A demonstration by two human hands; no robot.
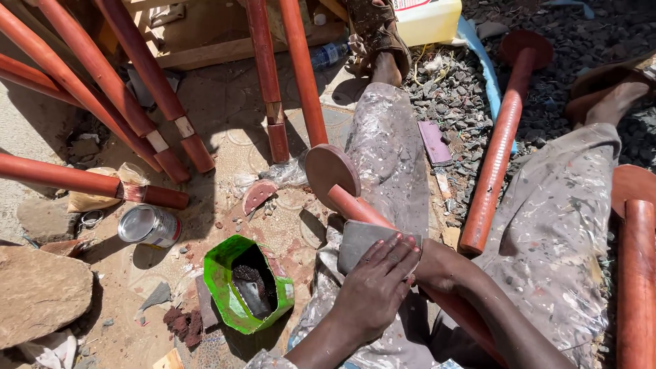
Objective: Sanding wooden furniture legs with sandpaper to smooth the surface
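reddish-brown wood fills most of the view: a turned leg (355, 208) with a round disc foot (331, 169) lies across the person's lap, sloping from the disc near the left knee down toward the body. a grey sanding pad (361, 240) is wrapped over the leg just below the disc. the left hand (376, 287) lies flat on top of the pad, fingers (400, 254) stretched out and pressed against it rather than curled shut. the right hand (437, 268) is mostly hidden behind the left one and the leg; it seems to clasp the leg from the far side, but how its fingers sit cannot be told.

the paint-spattered trousers (553, 225) cover both outstretched legs, with a sandalled foot (379, 34) at the top of the view. between the legs, on the gravel (458, 96), rests a second finished leg (495, 150) with its round foot pointing away. a third leg (635, 273) stands at the right edge.

on the left, several more legs (123, 89) lean in a bundle, some with pale tape bands near their ends. on the ground beside the person's left thigh sits a cut-open green container (239, 283) holding dark powder and a scrap. just beyond it lies a tipped metal can (149, 225), and a large stone (41, 290) sits at the left edge.
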